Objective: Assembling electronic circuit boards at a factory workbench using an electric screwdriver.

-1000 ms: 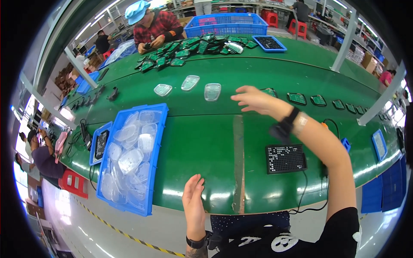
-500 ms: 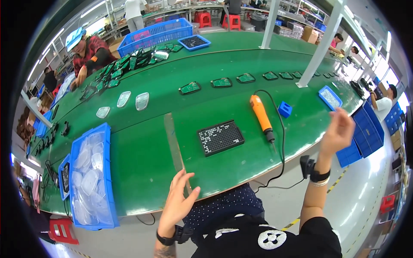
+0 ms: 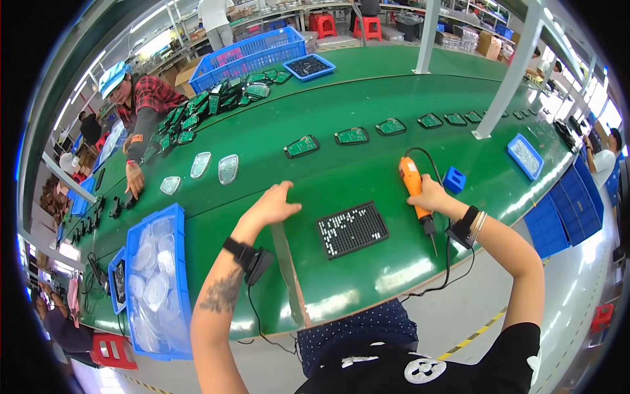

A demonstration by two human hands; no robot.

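My right hand (image 3: pixel 430 197) is closed around the middle of an orange electric screwdriver (image 3: pixel 409 173), its black tip pointing toward me over the green table. My left hand (image 3: pixel 273 205) reaches over the table with fingers and thumb apart, holding nothing. Nearest to it, on the far side, is a green circuit board in a dark frame (image 3: pixel 302 146). Between my hands lies a black perforated tray (image 3: pixel 354 230), with small pale pieces in part of its holes. A blue block (image 3: pixel 454 179) stands just right of the screwdriver.
A row of framed boards (image 3: pixel 391 126) runs off to the right. At left stands a blue bin (image 3: pixel 184 276) of clear plastic covers, with loose covers (image 3: pixel 228 169) beyond. A co-worker's hand (image 3: pixel 134 177) is at the far left. A white post (image 3: pixel 508 82) rises at right.
My right hand has come left and down from the air and taken hold of the screwdriver. My left hand has moved forward from the table's near edge. The co-worker's hand has reached toward the table.
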